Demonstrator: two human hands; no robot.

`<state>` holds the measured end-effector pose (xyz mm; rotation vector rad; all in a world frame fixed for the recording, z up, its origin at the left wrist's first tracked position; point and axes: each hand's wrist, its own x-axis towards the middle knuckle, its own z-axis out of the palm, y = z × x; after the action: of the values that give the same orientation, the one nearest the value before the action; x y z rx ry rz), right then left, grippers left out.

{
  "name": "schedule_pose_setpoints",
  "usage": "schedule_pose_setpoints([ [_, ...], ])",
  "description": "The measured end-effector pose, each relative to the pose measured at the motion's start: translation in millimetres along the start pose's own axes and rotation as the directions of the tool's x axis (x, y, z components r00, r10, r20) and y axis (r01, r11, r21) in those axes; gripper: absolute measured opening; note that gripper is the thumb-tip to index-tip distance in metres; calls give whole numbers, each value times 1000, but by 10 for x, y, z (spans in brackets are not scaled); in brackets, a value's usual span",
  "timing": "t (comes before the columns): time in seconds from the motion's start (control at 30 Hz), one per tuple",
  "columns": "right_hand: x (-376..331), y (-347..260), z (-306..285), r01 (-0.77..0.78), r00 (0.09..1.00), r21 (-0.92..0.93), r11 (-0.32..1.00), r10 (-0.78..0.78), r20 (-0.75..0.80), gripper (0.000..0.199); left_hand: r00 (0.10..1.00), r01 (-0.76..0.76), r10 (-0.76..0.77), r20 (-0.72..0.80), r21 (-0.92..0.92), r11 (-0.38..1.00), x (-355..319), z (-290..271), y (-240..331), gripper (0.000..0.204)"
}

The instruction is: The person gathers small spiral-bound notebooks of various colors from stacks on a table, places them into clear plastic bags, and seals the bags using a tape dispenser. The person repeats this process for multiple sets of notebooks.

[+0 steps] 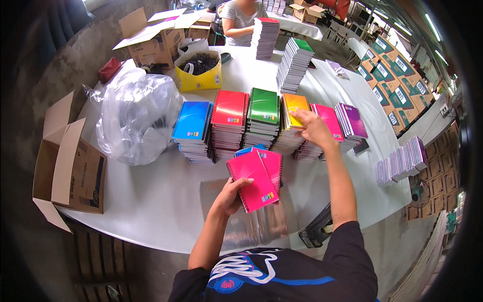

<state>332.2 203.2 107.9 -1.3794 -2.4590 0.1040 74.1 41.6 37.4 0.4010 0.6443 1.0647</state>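
My left hand (231,195) is closed on a pink spiral notebook (254,181), its thumb across the cover. A second pink notebook (271,163) and a blue notebook (250,149) show fanned out behind it; how they are held is hidden. My right hand (316,128) reaches over the yellow notebook stack (290,100), fingers outstretched and apart, their tips at the top cover. In the same row stand stacks of blue notebooks (191,121), red notebooks (230,108), green notebooks (264,105), pink notebooks (329,123) and purple notebooks (352,121).
Clear plastic sheeting (256,221) lies before me beside a black device (317,226). Leftward are a large plastic bag (138,116) and an open carton (78,171). A yellow container (199,80) and taller notebook stacks (295,63) stand behind; another person (241,22) sits beyond.
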Motion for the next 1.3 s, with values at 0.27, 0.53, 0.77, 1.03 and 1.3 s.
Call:
schedule_pose_setpoints([
  [0.27, 30, -34, -496, -220, 975, 250, 943, 207, 80, 59, 1000, 20, -20, 17, -1, 1000, 79, 153, -28, 39],
  [0.53, -580, -897, -470, 279, 639, -289, 916, -402, -656, 28, 994, -33, 45, 100, -120, 992, 75, 165, -49, 63],
  [0.77, -1291, -1610, -63, 333, 929, 30, 942, -334, 157, 70, 954, 79, -46, 297, -98, 992, 175, -180, -306, 55],
  [1.03, -1146, -489, -812, -207, 977, -158, 965, 212, 14, 84, 965, 147, -134, 227, -38, 988, 94, 6, -307, 54],
  [1.3, -1067, 938, -773, -525, 834, -99, 846, 487, -259, 85, 954, 273, -245, 171, -165, 948, 274, -57, -389, 51],
])
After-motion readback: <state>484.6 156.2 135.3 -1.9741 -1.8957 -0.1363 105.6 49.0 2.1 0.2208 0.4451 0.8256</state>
